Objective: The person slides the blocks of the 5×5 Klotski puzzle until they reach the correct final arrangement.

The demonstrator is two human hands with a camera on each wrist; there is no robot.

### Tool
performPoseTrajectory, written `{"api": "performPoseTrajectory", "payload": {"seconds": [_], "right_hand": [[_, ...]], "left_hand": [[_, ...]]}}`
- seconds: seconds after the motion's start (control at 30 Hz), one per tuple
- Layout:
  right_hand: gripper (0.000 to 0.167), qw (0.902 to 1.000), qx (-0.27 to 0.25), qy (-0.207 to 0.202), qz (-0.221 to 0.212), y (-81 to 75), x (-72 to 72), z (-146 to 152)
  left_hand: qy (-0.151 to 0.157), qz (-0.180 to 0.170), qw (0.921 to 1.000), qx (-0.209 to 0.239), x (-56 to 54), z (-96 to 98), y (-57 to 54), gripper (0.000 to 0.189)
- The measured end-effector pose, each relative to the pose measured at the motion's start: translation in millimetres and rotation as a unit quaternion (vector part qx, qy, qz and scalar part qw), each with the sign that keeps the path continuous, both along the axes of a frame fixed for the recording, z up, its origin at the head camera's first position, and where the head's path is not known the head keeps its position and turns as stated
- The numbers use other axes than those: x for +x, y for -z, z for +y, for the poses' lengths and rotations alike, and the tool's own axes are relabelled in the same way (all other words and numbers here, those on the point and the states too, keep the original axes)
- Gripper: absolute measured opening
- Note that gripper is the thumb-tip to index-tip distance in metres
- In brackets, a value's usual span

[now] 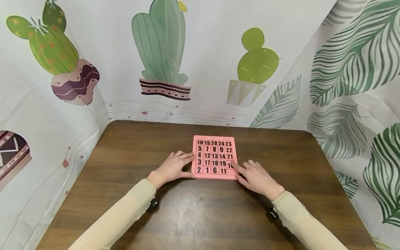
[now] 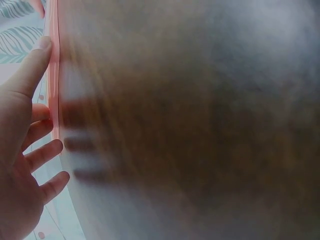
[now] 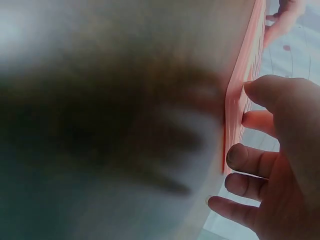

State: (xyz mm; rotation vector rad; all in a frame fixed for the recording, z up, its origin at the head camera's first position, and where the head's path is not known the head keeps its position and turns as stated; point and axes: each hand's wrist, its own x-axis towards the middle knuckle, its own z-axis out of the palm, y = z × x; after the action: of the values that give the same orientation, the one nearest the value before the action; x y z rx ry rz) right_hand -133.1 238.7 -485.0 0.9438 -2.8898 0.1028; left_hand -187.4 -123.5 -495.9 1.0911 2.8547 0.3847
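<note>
A pink sliding number puzzle (image 1: 215,176) lies flat on the table, with rows of black-numbered tiles. My left hand (image 1: 172,167) rests at its left side, thumb by the near corner and fingertips along the edge; the left wrist view shows the thumb (image 2: 35,67) touching the edge. My right hand (image 1: 257,177) is at the right side. Its index finger touches a tile (image 1: 230,165) in the right column, whose number is partly covered. That tile sits lower than its row, above a bare pink space. The right thumb touches the puzzle's side (image 3: 234,110).
The brown wooden table (image 1: 187,215) extends around the puzzle, its far edge close behind. A white cloth (image 1: 212,69) printed with cacti and leaves hangs behind and at both sides. A dark wrist device (image 1: 273,213) shows at the right cuff, another (image 1: 152,204) at the left.
</note>
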Motion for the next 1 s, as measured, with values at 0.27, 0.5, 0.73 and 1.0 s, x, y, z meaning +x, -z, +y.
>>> {"api": "performPoseTrajectory", "payload": {"seconds": [0.27,0.5,0.73,1.0], "right_hand": [[0.05,0.9998,0.004,-0.017,0.004,-1.9,18.8,0.5],[0.045,0.9995,-0.015,-0.024,0.014,-5.3,13.4,1.4],[0.048,0.9998,-0.012,-0.009,0.013,-7.9,-15.5,1.7],[0.048,1.0,-0.007,-0.006,0.001,-8.0,-26.9,-0.1]], "left_hand": [[-0.001,0.002,1.0,0.001,-0.5,0.1,-0.6,0.088],[0.002,0.002,1.0,0.001,0.3,1.4,-0.5,0.089],[0.004,-0.001,1.0,0.002,0.6,1.6,-2.1,0.089],[0.002,-0.008,1.0,0.005,0.9,0.5,-3.0,0.09]]}}
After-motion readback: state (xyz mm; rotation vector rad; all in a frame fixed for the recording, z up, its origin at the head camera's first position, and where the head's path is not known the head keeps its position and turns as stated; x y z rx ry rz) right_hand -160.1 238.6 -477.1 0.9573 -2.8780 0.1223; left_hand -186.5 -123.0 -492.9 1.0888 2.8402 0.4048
